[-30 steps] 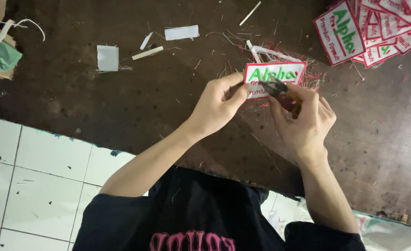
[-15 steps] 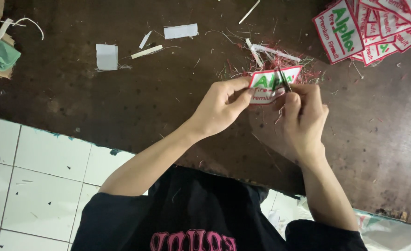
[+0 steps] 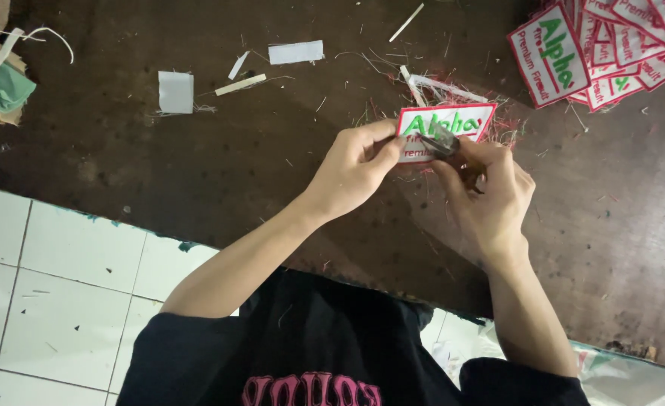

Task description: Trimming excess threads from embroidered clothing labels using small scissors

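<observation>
Trimming an embroidered patch over a dark worktable

The left hand (image 3: 355, 169) is pinching the left edge of a red-bordered embroidered patch (image 3: 452, 124) between thumb and fingertips, holding it flat and just above the dark worktable (image 3: 197, 173), apparently so its face is staying steady and readable. The right hand (image 3: 490, 199) is closing around small metal thread snips (image 3: 441, 143), whose blades are lying across the middle of the patch (blade gap too small to tell). Red and white thread clippings (image 3: 505, 128) are lying beside the patch. A fanned stack of matching patches (image 3: 610, 53) is sitting well apart at the upper right; white backing scraps (image 3: 295, 52) are lying at the upper left.
</observation>
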